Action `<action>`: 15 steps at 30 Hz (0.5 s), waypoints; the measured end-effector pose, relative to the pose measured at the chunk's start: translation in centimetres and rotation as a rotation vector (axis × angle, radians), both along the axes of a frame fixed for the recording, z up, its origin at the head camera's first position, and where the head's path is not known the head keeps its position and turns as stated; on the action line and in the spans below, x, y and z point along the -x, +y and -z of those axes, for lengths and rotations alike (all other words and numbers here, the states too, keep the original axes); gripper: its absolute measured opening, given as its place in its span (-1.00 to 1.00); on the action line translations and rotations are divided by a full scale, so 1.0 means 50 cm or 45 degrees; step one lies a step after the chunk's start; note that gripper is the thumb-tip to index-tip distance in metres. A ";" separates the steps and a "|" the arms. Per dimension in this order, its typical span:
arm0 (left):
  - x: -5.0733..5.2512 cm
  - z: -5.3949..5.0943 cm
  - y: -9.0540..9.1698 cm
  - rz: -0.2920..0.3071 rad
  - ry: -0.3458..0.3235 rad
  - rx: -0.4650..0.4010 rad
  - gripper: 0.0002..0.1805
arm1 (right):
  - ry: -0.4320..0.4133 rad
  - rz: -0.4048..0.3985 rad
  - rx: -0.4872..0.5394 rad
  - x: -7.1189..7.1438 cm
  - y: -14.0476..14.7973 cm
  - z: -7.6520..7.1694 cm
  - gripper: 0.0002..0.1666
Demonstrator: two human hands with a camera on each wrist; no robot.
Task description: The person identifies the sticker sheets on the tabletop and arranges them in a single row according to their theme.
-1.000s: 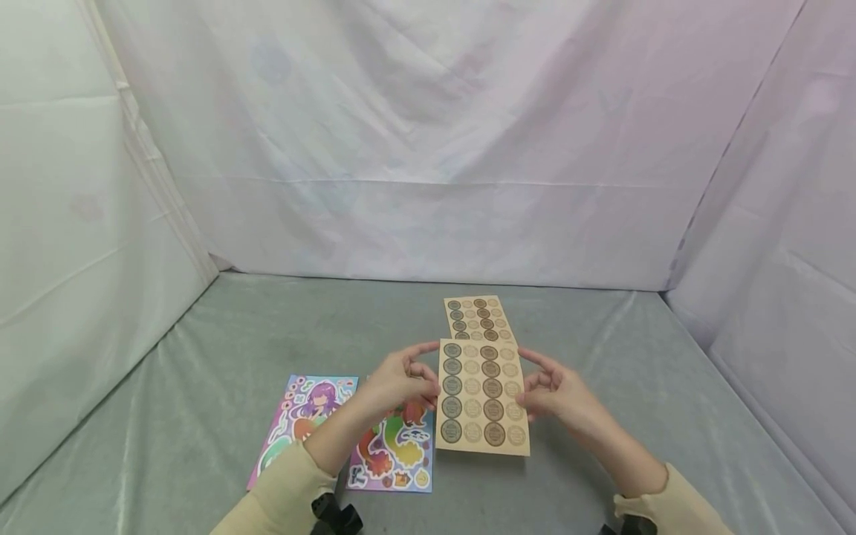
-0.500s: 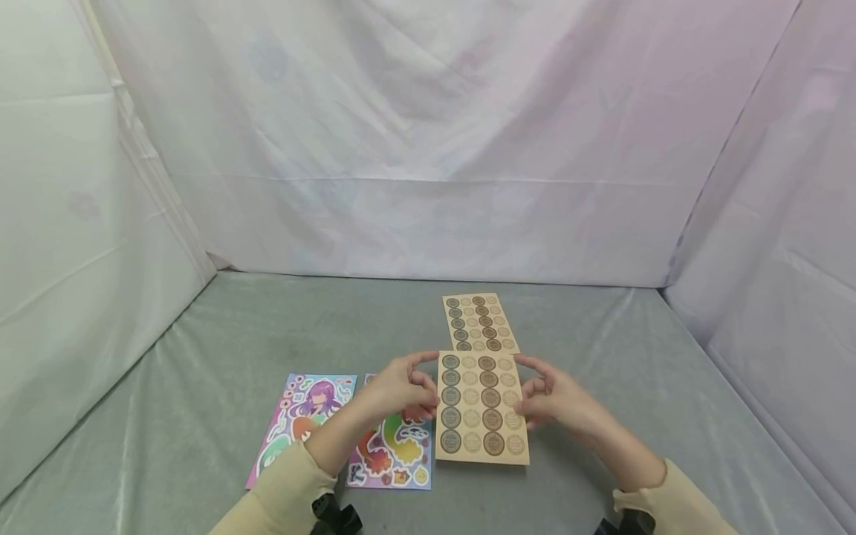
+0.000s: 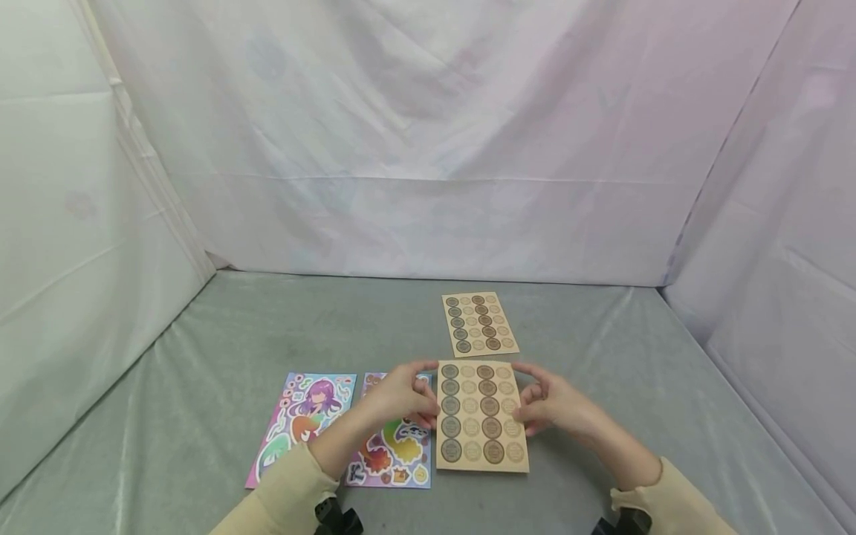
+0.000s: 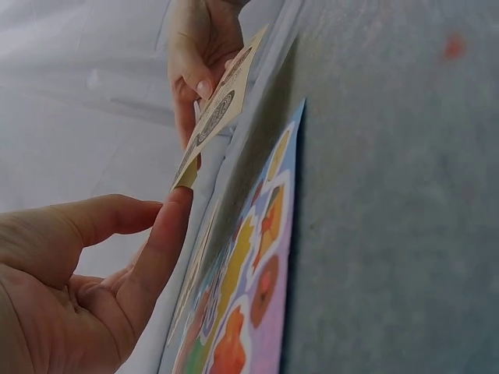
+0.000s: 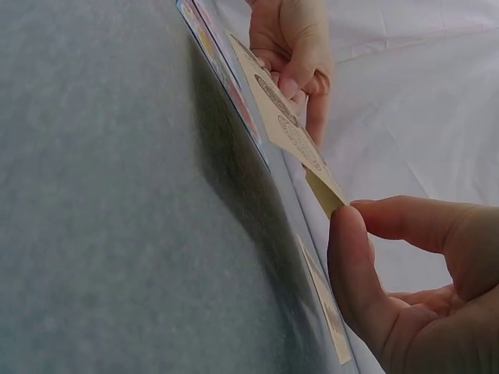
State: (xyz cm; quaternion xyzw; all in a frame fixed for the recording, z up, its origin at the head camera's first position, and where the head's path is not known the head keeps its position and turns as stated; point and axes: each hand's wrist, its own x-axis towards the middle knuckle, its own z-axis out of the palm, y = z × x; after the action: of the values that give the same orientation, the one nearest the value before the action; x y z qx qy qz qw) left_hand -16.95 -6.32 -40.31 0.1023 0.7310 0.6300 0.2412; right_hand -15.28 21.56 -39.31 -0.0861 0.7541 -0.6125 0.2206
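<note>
A tan sticker sheet (image 3: 480, 416) with rows of round seals is held just above the table. On its left edge my left hand (image 3: 404, 394) grips it with thumb and fingers, the index finger stretched along to the far corner. My right hand (image 3: 551, 401) holds the opposite edge the same way. In the right wrist view the sheet (image 5: 284, 125) is raised off the cloth and casts a shadow, and a yellowish underside shows near the fingertips. A similar tan sticker sheet (image 3: 480, 323) lies flat beyond it.
Left of the held sheet lie two colourful sticker sheets: one with a purple-haired mermaid (image 3: 301, 423), and another (image 3: 394, 461) partly hidden under my left hand and forearm. Grey cloth (image 3: 200, 416) covers the table. White curtains (image 3: 428, 148) stand around the back and sides.
Both hands have brought the held sheet toward me and lower. It no longer overlaps the far tan sheet in view; a strip of cloth now shows between them.
</note>
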 end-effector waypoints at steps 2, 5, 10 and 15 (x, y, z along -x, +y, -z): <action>-0.002 0.001 0.001 0.001 0.007 0.011 -0.10 | -0.002 -0.007 -0.006 0.000 0.000 0.001 0.08; -0.006 0.002 0.004 0.002 0.008 0.029 -0.11 | -0.005 -0.019 -0.014 0.000 -0.001 0.003 0.08; -0.009 0.003 0.008 -0.006 -0.001 0.069 -0.10 | -0.018 -0.033 -0.027 0.001 0.000 0.007 0.09; -0.011 0.008 0.010 -0.003 -0.007 0.111 -0.10 | -0.029 -0.035 -0.036 0.002 0.000 0.014 0.09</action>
State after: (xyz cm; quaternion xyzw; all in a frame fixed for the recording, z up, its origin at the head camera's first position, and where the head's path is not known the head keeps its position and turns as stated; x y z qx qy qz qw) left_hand -16.41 -5.80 -40.73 0.0893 0.7573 0.5980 0.2467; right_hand -15.40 21.58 -40.03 -0.0863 0.7588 -0.5998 0.2389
